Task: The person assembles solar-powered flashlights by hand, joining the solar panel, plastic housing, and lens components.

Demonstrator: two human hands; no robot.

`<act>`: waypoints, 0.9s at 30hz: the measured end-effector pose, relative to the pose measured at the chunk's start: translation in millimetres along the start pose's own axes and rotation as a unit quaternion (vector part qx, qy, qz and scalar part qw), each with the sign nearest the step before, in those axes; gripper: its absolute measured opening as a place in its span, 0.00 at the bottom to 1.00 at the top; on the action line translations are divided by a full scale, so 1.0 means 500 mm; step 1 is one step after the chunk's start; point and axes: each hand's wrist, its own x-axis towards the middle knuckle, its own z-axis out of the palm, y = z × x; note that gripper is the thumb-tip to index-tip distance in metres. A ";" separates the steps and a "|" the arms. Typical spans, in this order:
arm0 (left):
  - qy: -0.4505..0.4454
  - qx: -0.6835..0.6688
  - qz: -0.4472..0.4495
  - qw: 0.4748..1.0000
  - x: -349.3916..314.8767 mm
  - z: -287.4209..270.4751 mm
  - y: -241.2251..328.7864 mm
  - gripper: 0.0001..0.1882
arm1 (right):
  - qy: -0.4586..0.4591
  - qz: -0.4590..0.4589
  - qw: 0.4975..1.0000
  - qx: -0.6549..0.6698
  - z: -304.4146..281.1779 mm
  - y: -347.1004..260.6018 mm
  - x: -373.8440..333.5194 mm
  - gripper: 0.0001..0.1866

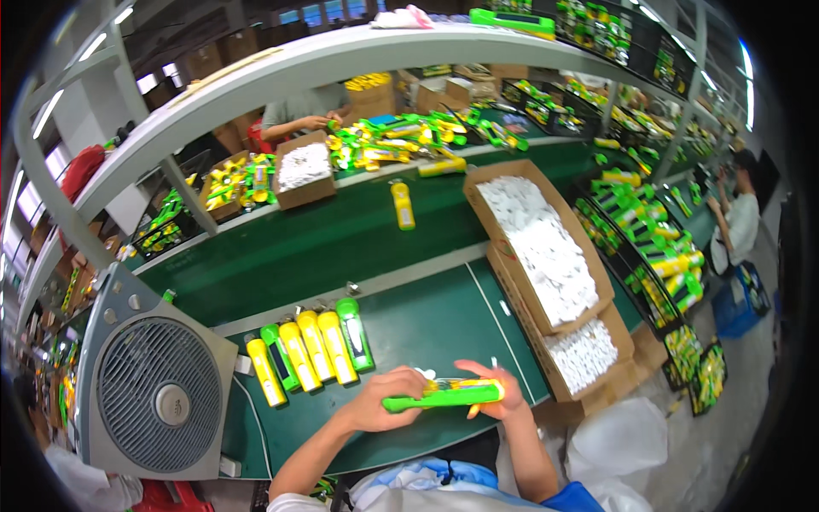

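Note:
Over the near edge of the green bench, both my hands hold a long green and yellow plastic unit [448, 397], shaped like a flashlight, level and sideways. My left hand [386, 403] is closed round its left end. At the right end, my right hand [499, 391] grips it, with a finger stretched out above. Small light-coloured bits show between the hands, too small to name. Left of my hands, a row of similar units [316, 346], some yellow side up and some green, lies side by side with metal clips at their far ends.
A grey box fan [158, 384] stands left, its white cable [256, 418] on the bench. Cardboard boxes of small white parts [546, 247] [584, 354] stand right. Beyond, a yellow unit [402, 205] lies on the green conveyor belt [324, 239]. Black crates [627, 264] and co-workers [740, 213] are farther off.

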 end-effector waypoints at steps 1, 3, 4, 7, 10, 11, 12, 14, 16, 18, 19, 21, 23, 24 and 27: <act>0.010 -0.020 -0.018 1.000 -0.019 0.002 -0.008 0.11 | 0.009 0.037 0.991 -0.132 -0.001 0.007 -0.022 0.38; 0.041 -0.049 -0.067 0.996 -0.062 0.007 -0.034 0.11 | 0.043 0.038 0.980 -0.191 -0.004 0.045 -0.042 0.29; 0.051 -0.037 -0.077 0.995 -0.082 0.000 -0.053 0.12 | 0.050 0.004 0.981 -0.185 -0.007 0.062 -0.043 0.29; 0.161 -0.043 -0.163 0.972 -0.146 0.003 -0.104 0.27 | 0.076 -0.067 0.975 -0.197 -0.006 0.112 -0.034 0.29; 0.359 -0.083 -0.149 0.918 -0.186 0.040 -0.133 0.49 | 0.113 -0.100 0.969 -0.197 0.011 0.159 0.010 0.27; 0.418 -0.099 -0.160 0.889 -0.196 0.066 -0.134 0.49 | 0.118 -0.102 0.963 -0.221 0.017 0.173 0.024 0.27; 0.441 -0.167 -0.183 0.863 -0.204 0.089 -0.132 0.46 | 0.121 -0.126 0.960 -0.219 0.023 0.186 0.036 0.27; 0.446 -0.337 -0.204 0.804 -0.220 0.138 -0.121 0.39 | 0.111 -0.144 0.971 -0.153 0.032 0.214 0.055 0.27; 0.402 -0.462 -0.190 0.768 -0.226 0.172 -0.112 0.33 | 0.111 -0.149 0.964 -0.190 0.038 0.240 0.071 0.28; 0.378 -0.495 -0.155 0.767 -0.227 0.186 -0.110 0.31 | 0.118 -0.154 0.958 -0.213 0.045 0.262 0.083 0.27; 0.394 -0.482 -0.155 0.767 -0.228 0.178 -0.111 0.31 | 0.112 -0.160 0.951 -0.240 0.049 0.268 0.087 0.27; 0.333 -0.441 -0.205 0.808 -0.229 0.166 -0.113 0.31 | 0.147 -0.216 0.907 -0.331 0.059 0.272 0.090 0.27; 0.337 -0.446 -0.223 0.799 -0.230 0.156 -0.118 0.30 | 0.160 -0.228 0.885 -0.374 0.073 0.268 0.091 0.25; 0.338 -0.460 -0.228 0.789 -0.230 0.152 -0.121 0.29 | 0.174 -0.220 0.810 -0.515 0.080 0.263 0.086 0.25; 0.348 -0.496 -0.224 0.764 -0.231 0.148 -0.133 0.26 | 0.157 -0.235 0.685 -0.671 0.102 0.254 0.084 0.25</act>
